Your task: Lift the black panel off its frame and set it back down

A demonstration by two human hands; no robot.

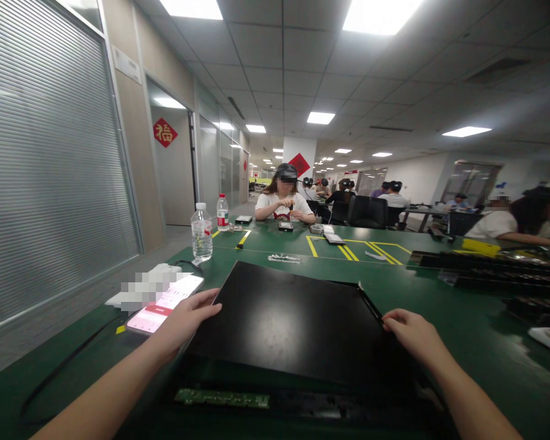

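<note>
A wide, glossy black display panel [275, 327] lies tilted in front of me, its far left corner raised. A green circuit board [222, 398] shows along its near side. At the panel's left edge, my left hand [195, 315] grips it with the thumb on top; the fingertips are partly hidden. On the right, my right hand [407, 330] pinches a thin black frame strip [370, 304] that runs beside the panel's edge. The strip stands slightly apart from the panel at its far end, by a small light tab.
Left of the panel lie a lit phone [165, 304] and a black cable [68, 360]. A clear water bottle [201, 235] stands beyond them. Long black strips [476, 266] are piled at the right. Across the green table [238, 253] sits a person [284, 198] handling something small.
</note>
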